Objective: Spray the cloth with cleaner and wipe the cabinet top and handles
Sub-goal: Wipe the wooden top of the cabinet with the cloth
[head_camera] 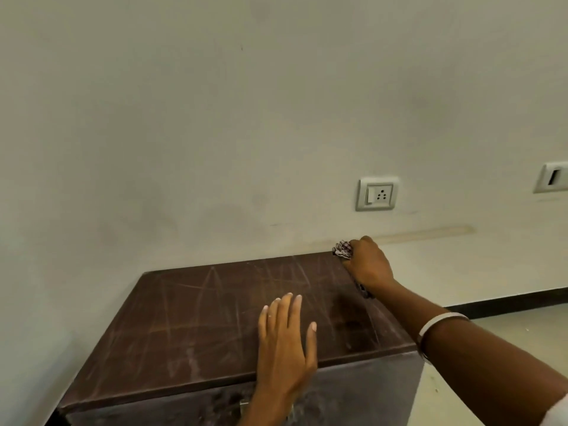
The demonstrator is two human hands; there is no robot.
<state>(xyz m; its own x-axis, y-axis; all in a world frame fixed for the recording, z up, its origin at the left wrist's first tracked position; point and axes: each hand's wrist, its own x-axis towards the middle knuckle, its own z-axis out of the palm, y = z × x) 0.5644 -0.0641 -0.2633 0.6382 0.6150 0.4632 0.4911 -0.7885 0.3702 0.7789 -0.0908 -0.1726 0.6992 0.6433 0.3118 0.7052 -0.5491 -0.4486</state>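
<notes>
Brown cabinet top (215,318) scratched and streaked, back edge against the wall (215,118). Left hand (284,345) lies flat near the top's front edge, fingers (287,305) spread and open, gripping nothing. Right hand (367,262) at the top's far right corner, fingers closed around a bunched patterned cloth (342,249); cloth pressed on the corner, a strip trailing under the wrist along the right edge. White bangle (436,325) on right forearm. Socket plate (377,194) on the wall above that corner.

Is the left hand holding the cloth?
No, the left hand lies flat and empty on the cabinet top; the right hand grips the cloth.
</notes>
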